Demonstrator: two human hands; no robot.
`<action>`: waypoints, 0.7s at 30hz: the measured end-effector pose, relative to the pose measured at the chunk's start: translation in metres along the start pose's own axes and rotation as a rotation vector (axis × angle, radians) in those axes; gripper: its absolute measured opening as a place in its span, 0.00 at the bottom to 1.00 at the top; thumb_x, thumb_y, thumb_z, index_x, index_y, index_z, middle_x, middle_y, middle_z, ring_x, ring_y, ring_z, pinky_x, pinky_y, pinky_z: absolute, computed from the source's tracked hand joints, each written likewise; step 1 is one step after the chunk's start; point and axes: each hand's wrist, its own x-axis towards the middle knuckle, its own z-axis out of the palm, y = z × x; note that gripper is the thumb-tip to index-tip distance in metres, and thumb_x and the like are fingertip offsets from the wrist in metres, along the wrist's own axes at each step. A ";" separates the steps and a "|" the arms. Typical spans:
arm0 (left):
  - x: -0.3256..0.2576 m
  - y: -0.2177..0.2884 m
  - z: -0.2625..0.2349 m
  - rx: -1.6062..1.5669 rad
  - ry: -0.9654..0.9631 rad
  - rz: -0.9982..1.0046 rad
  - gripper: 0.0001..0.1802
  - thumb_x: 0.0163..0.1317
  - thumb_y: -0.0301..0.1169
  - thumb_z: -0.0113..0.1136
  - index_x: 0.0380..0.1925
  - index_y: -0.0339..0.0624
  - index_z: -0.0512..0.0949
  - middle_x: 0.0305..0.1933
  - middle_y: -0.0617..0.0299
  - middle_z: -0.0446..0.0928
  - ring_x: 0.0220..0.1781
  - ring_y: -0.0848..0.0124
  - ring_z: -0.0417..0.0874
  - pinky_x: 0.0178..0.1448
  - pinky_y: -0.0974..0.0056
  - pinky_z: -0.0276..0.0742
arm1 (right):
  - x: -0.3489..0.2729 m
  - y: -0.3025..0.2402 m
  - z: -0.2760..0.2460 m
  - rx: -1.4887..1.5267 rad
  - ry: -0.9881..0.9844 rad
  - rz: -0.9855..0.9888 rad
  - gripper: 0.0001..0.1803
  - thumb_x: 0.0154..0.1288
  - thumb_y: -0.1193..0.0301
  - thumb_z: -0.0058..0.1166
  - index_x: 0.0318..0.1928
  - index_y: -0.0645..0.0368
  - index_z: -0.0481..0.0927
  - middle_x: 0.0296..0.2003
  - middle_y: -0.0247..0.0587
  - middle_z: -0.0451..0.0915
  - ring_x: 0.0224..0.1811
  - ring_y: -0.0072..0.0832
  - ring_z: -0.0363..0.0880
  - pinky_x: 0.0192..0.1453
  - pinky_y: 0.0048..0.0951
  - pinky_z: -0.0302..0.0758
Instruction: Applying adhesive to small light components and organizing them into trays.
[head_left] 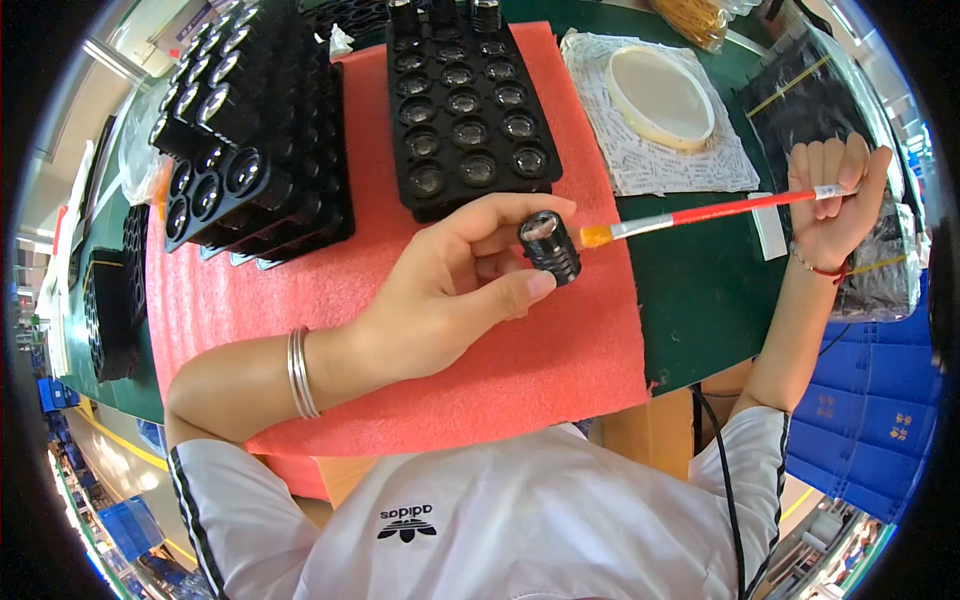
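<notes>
Between the thumb and fingers of my left hand (455, 275) is a small black lens barrel (550, 250), tilted, its glassy end facing up. My right hand (840, 200), out at the right, is closed on the end of a paintbrush (715, 211) with a red handle and a silver ferrule. The brush's orange-yellow bristles point left and end just beside the barrel; a narrow gap seems to lie between them. Beyond my left hand stands a black tray (462, 196) with rows of round lens pieces in its pockets.
Stacked black trays (330, 190) with many lens barrels rise at the left of the pink foam mat (300, 285). On the green table (690, 300), a round pale dish (660, 98) rests on a printed cloth pad (640, 175). Blue boxes (860, 400) stand at the lower right.
</notes>
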 end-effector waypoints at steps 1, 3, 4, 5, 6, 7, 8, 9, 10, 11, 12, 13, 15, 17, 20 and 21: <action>0.000 0.000 -0.002 0.006 -0.010 -0.003 0.23 0.57 0.26 0.54 0.54 0.41 0.63 0.45 0.65 0.71 0.38 0.84 0.69 0.37 0.80 0.66 | -0.002 0.000 0.000 -0.008 -0.001 0.009 0.25 0.68 0.54 0.31 0.17 0.54 0.63 0.06 0.27 0.55 0.08 0.17 0.47 0.20 0.21 0.48; 0.000 -0.001 -0.002 0.011 -0.005 -0.001 0.22 0.56 0.24 0.56 0.51 0.41 0.64 0.43 0.65 0.71 0.38 0.83 0.69 0.38 0.79 0.67 | -0.002 0.001 0.001 -0.030 -0.019 0.017 0.25 0.67 0.51 0.32 0.18 0.53 0.64 0.06 0.27 0.57 0.08 0.16 0.48 0.19 0.20 0.47; 0.000 -0.002 -0.001 0.011 0.008 0.006 0.21 0.55 0.23 0.56 0.50 0.41 0.64 0.42 0.65 0.71 0.38 0.83 0.69 0.39 0.78 0.67 | -0.002 0.001 0.001 -0.045 -0.036 0.014 0.25 0.66 0.50 0.32 0.18 0.53 0.64 0.06 0.26 0.57 0.08 0.16 0.48 0.19 0.20 0.47; 0.000 -0.003 -0.001 0.009 0.020 0.011 0.21 0.55 0.22 0.57 0.49 0.41 0.65 0.42 0.65 0.70 0.38 0.83 0.69 0.39 0.78 0.68 | -0.002 0.001 0.001 -0.060 -0.051 0.012 0.26 0.66 0.49 0.33 0.18 0.53 0.64 0.07 0.26 0.58 0.08 0.15 0.49 0.18 0.19 0.47; 0.000 -0.004 -0.001 -0.007 0.026 0.013 0.20 0.54 0.22 0.57 0.47 0.41 0.65 0.42 0.65 0.70 0.38 0.82 0.69 0.40 0.77 0.68 | -0.003 0.002 0.001 -0.057 -0.056 0.013 0.26 0.65 0.48 0.33 0.19 0.53 0.64 0.07 0.25 0.58 0.07 0.15 0.49 0.18 0.19 0.47; 0.000 -0.005 -0.001 -0.024 0.031 0.015 0.19 0.54 0.21 0.57 0.46 0.41 0.65 0.42 0.64 0.70 0.39 0.82 0.69 0.40 0.76 0.69 | -0.005 0.002 0.002 -0.054 -0.060 0.015 0.26 0.65 0.48 0.33 0.19 0.53 0.64 0.07 0.25 0.58 0.07 0.14 0.49 0.17 0.19 0.47; 0.001 -0.005 -0.001 -0.038 0.036 0.020 0.19 0.53 0.20 0.58 0.44 0.41 0.65 0.42 0.64 0.70 0.39 0.81 0.69 0.41 0.76 0.69 | -0.005 0.002 0.002 -0.052 -0.066 0.013 0.25 0.65 0.47 0.34 0.20 0.53 0.64 0.07 0.25 0.59 0.07 0.14 0.49 0.17 0.18 0.47; 0.001 -0.005 -0.001 -0.026 0.037 0.021 0.18 0.53 0.20 0.58 0.43 0.41 0.65 0.42 0.64 0.70 0.39 0.81 0.70 0.42 0.75 0.69 | -0.006 0.002 0.002 -0.068 -0.077 0.005 0.25 0.65 0.47 0.34 0.20 0.53 0.64 0.07 0.24 0.59 0.07 0.14 0.49 0.17 0.18 0.47; 0.001 -0.004 0.000 -0.014 0.038 0.022 0.18 0.53 0.20 0.58 0.42 0.41 0.65 0.42 0.64 0.70 0.39 0.81 0.70 0.42 0.75 0.69 | -0.006 0.002 0.001 -0.083 -0.088 -0.004 0.25 0.65 0.47 0.34 0.20 0.53 0.64 0.07 0.24 0.59 0.07 0.14 0.50 0.17 0.18 0.47; 0.000 -0.004 -0.001 -0.004 0.039 0.018 0.17 0.53 0.20 0.58 0.41 0.41 0.65 0.42 0.63 0.70 0.40 0.80 0.70 0.43 0.75 0.69 | -0.007 0.002 0.001 -0.099 -0.096 -0.007 0.25 0.65 0.48 0.34 0.20 0.53 0.64 0.07 0.24 0.59 0.07 0.13 0.50 0.17 0.18 0.47; 0.000 -0.005 -0.001 -0.003 0.036 0.029 0.17 0.53 0.21 0.59 0.40 0.41 0.64 0.42 0.63 0.70 0.40 0.80 0.70 0.43 0.74 0.69 | -0.007 0.003 0.003 -0.127 -0.103 -0.015 0.25 0.64 0.48 0.35 0.21 0.53 0.64 0.07 0.24 0.59 0.07 0.13 0.50 0.17 0.18 0.47; 0.001 -0.005 -0.002 -0.001 0.032 0.039 0.17 0.52 0.21 0.59 0.40 0.41 0.64 0.42 0.64 0.70 0.40 0.80 0.70 0.44 0.74 0.69 | -0.006 0.004 0.004 -0.148 -0.104 -0.025 0.24 0.65 0.49 0.35 0.21 0.53 0.64 0.07 0.24 0.59 0.07 0.13 0.50 0.17 0.19 0.47; 0.001 -0.006 -0.002 -0.009 0.031 0.043 0.17 0.52 0.21 0.59 0.40 0.41 0.65 0.42 0.64 0.70 0.40 0.80 0.70 0.44 0.74 0.69 | -0.007 0.005 0.004 -0.191 -0.107 -0.052 0.23 0.66 0.50 0.35 0.21 0.53 0.64 0.07 0.24 0.58 0.07 0.14 0.50 0.17 0.19 0.47; 0.000 -0.006 -0.002 -0.035 0.038 0.028 0.17 0.53 0.22 0.59 0.40 0.40 0.65 0.42 0.64 0.71 0.39 0.80 0.70 0.44 0.74 0.69 | -0.007 0.006 0.003 -0.197 -0.071 -0.069 0.22 0.67 0.54 0.34 0.21 0.53 0.65 0.07 0.25 0.58 0.07 0.14 0.49 0.17 0.19 0.47; 0.000 -0.004 -0.001 -0.048 0.050 -0.002 0.17 0.53 0.23 0.58 0.42 0.41 0.65 0.42 0.63 0.71 0.39 0.80 0.71 0.44 0.74 0.69 | -0.005 0.005 0.002 -0.185 -0.051 -0.061 0.20 0.69 0.58 0.33 0.21 0.54 0.64 0.08 0.27 0.57 0.08 0.16 0.49 0.17 0.19 0.48; 0.000 -0.001 -0.001 -0.054 0.043 -0.026 0.17 0.53 0.23 0.58 0.43 0.41 0.66 0.42 0.63 0.72 0.40 0.80 0.71 0.44 0.74 0.69 | -0.004 0.004 0.001 -0.178 -0.050 -0.053 0.20 0.69 0.60 0.32 0.20 0.54 0.64 0.08 0.27 0.57 0.08 0.16 0.49 0.17 0.19 0.48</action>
